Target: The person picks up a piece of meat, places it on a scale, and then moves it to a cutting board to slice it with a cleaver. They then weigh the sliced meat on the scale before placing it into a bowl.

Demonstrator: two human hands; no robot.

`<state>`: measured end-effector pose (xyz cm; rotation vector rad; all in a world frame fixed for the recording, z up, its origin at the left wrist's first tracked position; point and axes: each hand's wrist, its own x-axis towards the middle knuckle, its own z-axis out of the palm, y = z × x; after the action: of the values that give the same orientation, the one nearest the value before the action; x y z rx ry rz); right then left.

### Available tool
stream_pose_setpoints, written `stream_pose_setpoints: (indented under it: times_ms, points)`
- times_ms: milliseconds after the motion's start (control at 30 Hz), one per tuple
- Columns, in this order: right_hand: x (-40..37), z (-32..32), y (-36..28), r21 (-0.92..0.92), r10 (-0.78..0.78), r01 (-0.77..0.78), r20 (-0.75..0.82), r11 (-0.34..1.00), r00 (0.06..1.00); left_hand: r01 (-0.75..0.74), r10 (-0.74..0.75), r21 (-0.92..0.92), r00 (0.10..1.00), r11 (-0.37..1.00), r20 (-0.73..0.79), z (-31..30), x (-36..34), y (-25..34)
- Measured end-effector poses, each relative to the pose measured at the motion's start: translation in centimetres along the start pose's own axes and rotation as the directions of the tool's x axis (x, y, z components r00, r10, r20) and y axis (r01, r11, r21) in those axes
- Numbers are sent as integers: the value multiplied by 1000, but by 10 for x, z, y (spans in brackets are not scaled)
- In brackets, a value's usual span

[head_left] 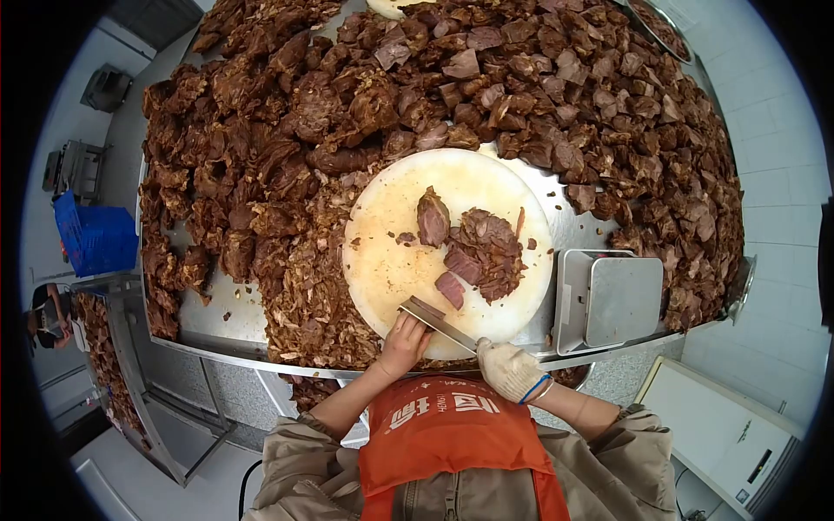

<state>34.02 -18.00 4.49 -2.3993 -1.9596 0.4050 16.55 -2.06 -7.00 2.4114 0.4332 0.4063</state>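
My right hand (512, 372), in a white knit glove with a blue cuff edge, grips the handle of a knife (453, 332). Its blade slants up and left over the near edge of a round white cutting board (382, 200). Close against the blade, my bare left hand (404, 345) has its fingers curled and pressed together at a small brown piece of meat (425, 306); the fingertips are partly hidden. Farther in on the board lie a larger shredded chunk of cooked meat (488, 247), a separate dark piece (433, 217) and a pinkish cut piece (450, 289).
Big heaps of cooked meat chunks (608, 113) surround the board on a metal table (226, 314). Smaller scraps (313, 295) pile up left of it. A metal scale (623, 300) stands right. At far left are a blue crate (95, 234) and another person (50, 313).
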Motion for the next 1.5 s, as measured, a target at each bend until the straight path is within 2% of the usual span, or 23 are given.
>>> stream_pose_setpoints:
  times_ms: [167,267,300,367,400,467,500,567,633,700,733,800,867,933,1000,1033,1100,1133,1200,1267,1300,1433,1500]
  points:
    - [42,29,-2,234,-13,15,-7,972,1000,5,-4,-23,1000,1000,21,5,-4,-5]
    - [65,61,-4,226,-43,51,-39,973,998,-28,27,-36,999,999,-17,5,-2,-5]
    - [66,73,-10,264,62,-91,117,960,991,-16,15,-48,1000,999,-24,5,-1,-5]
    - [68,87,3,108,-176,185,-85,977,981,-3,2,-59,1000,998,-15,4,-8,1]
    - [67,83,2,254,16,-3,-48,967,999,35,-34,-45,999,998,10,2,-6,3]
    - [65,73,9,430,135,-148,61,891,989,56,-59,47,997,997,57,-12,8,7]
    - [62,65,15,429,203,-228,102,874,974,59,-62,63,997,996,48,-11,9,0]
    - [38,34,25,490,325,-341,120,802,938,-80,67,55,975,995,214,-6,10,-19]
    - [16,25,38,497,343,-368,144,786,928,-47,42,10,950,999,308,-18,30,-25]
    - [-14,23,44,407,384,-411,148,816,911,227,-181,-117,931,967,316,-30,47,-22]
    - [-30,25,46,377,366,-372,91,848,926,403,-325,-302,904,864,277,-32,48,-19]
    - [-63,45,47,388,366,-351,38,852,930,567,-502,-650,807,506,312,-44,62,9]
    - [-80,53,39,421,394,-465,247,779,885,492,-359,-720,866,490,348,-51,97,53]
    - [-85,57,33,545,331,-389,206,743,921,428,-142,-767,900,478,413,-26,145,103]
    - [-85,108,32,525,288,-339,179,780,941,355,-18,-656,887,665,462,17,193,160]
    - [-85,91,26,511,334,-366,158,777,929,192,81,-584,909,789,408,42,210,180]
    - [-85,85,22,493,358,-372,127,787,925,214,37,-414,853,885,520,74,231,223]
    - [-86,86,22,511,358,-354,95,783,929,164,37,-353,866,921,499,89,235,234]
    - [-89,86,21,580,370,-306,10,754,929,-102,166,-196,925,975,342,117,239,232]
    - [-90,84,20,588,372,-289,-23,756,928,-102,120,-84,958,991,259,109,238,236]
    - [-91,86,20,581,347,-231,-96,781,933,-24,58,-142,969,990,239,103,240,234]
    - [-80,127,14,557,305,-148,-200,817,931,-89,111,-197,989,976,101,65,242,206]
    - [-66,169,10,495,168,31,-352,868,921,-134,137,-213,991,968,2,62,243,188]
